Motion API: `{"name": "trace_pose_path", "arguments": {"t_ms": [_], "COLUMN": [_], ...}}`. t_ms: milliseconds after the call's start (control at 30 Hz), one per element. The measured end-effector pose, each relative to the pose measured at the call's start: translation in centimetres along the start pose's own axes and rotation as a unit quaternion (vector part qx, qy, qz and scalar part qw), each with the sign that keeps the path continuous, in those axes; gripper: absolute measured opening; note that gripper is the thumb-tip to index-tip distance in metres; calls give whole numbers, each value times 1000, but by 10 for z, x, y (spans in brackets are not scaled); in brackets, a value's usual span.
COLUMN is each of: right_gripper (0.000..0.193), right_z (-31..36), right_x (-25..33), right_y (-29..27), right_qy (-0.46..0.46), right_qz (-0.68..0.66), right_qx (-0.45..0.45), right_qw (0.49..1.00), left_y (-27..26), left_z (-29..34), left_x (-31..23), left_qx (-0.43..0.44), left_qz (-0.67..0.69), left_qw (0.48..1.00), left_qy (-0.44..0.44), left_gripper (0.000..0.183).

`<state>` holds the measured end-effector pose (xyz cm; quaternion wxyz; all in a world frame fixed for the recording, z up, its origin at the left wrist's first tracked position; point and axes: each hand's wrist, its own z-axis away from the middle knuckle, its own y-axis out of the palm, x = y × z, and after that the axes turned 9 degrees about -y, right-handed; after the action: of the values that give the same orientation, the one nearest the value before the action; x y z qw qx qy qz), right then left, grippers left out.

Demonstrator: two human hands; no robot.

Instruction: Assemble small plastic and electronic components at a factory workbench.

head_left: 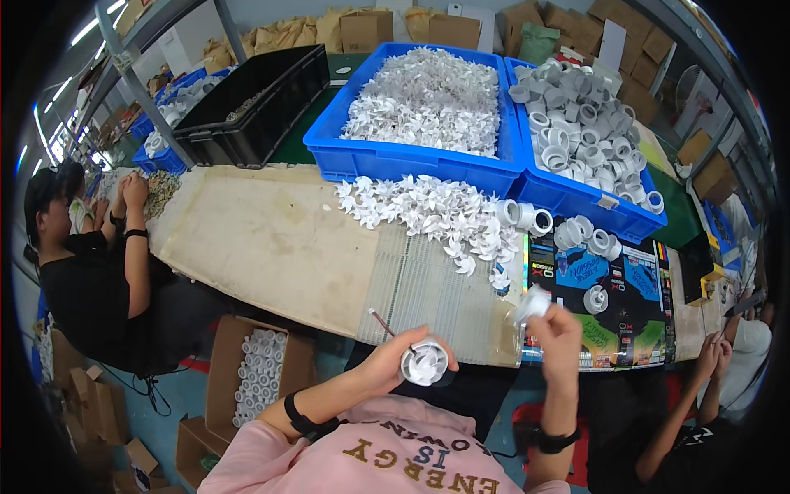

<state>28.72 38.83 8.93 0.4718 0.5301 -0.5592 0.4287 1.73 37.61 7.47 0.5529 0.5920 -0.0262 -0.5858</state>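
My left hand is wrapped round a small white fan. A bladed wheel shows inside its round housing, and a dark wire pokes out past my fingers. To the right, over the table's near edge, my right hand pinches a white plastic ring, smeared by motion. Beyond it, a single round white part lies on a colourful printed sheet. Several loose white rings rest at the sheet's far side. Left of them spreads a heap of white bladed wheels.
Blue crates hold white wheels and white rings at the back. A black crate stands further left. Below the table, a cardboard box contains white round parts. Co-workers sit left and right.
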Motion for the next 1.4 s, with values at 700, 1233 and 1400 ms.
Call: {"name": "trace_pose_path", "arguments": {"t_ms": [700, 1233, 1400], "right_gripper": [40, 53, 53], "right_z": [56, 61, 63], "right_x": [32, 13, 14], "right_y": [93, 89, 90], "right_qy": [-6, -23, -42], "right_qz": [68, -13, -12], "right_qx": [128, 158, 169], "right_qw": [989, 987, 985], "left_y": [28, 21, 30], "left_z": [3, 8, 14], "left_x": [-17, -17, -20], "left_qx": [-242, -205, -219], "left_qz": [-374, -367, -394], "left_qw": [880, 880, 860], "left_qy": [164, 222, 240], "left_gripper": [32, 36, 37]}}
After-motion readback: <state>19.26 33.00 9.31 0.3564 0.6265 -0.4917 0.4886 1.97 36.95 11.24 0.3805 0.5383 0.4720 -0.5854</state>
